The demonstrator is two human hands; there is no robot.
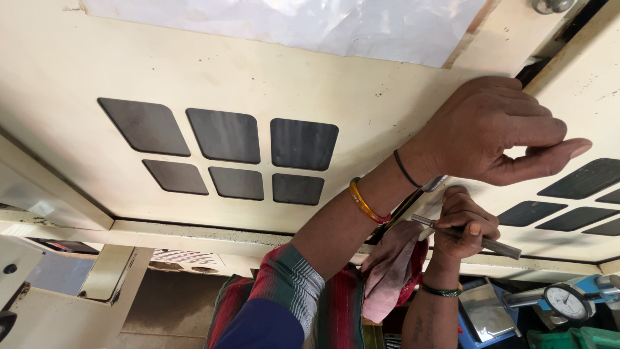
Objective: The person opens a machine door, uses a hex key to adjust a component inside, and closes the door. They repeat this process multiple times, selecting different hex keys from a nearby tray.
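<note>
Metal rod (481,239) beside cream cabinet door (258,71).

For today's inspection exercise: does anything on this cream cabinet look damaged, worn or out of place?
Yes. The clear film at the top of the cream door is wrinkled, and bare brown shows along its right edge. The paint is speckled with dark marks, and the ledge below is chipped.
</note>
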